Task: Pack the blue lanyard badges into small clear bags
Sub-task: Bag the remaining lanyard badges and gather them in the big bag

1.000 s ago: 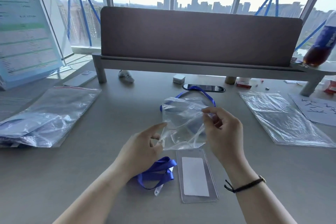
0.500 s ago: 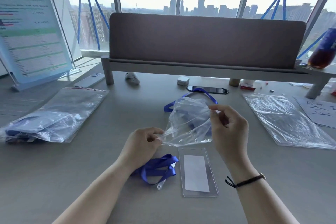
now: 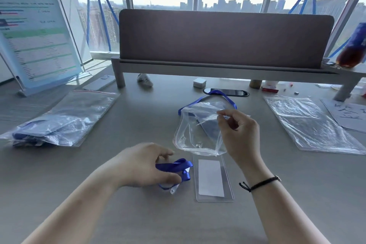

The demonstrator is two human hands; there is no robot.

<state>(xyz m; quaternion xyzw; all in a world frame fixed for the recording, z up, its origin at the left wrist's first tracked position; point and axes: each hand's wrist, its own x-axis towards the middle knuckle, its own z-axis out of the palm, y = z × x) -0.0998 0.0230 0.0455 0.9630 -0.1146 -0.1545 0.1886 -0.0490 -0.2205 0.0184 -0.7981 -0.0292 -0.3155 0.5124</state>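
My right hand [image 3: 240, 134] pinches the top edge of a small clear bag [image 3: 195, 132] and holds it up above the desk, its mouth hanging toward me. My left hand [image 3: 143, 164] is down on the desk, fingers closed on the folded blue lanyard [image 3: 176, 166]. The lanyard's clear badge holder [image 3: 213, 178] with a white card lies flat just right of that hand, under the bag. A second blue lanyard [image 3: 215, 94] lies behind the bag, partly hidden by it.
A large clear bag holding packed blue lanyards [image 3: 57, 125] lies at the left. A stack of empty clear bags [image 3: 309, 123] lies at the right, beside a written sheet [image 3: 350, 115]. A phone [image 3: 225, 92] and desk divider [image 3: 223, 39] stand behind.
My left hand let go of the bag's lower corner and dropped to the desk, closing on the blue lanyard. My right hand alone keeps the bag lifted.
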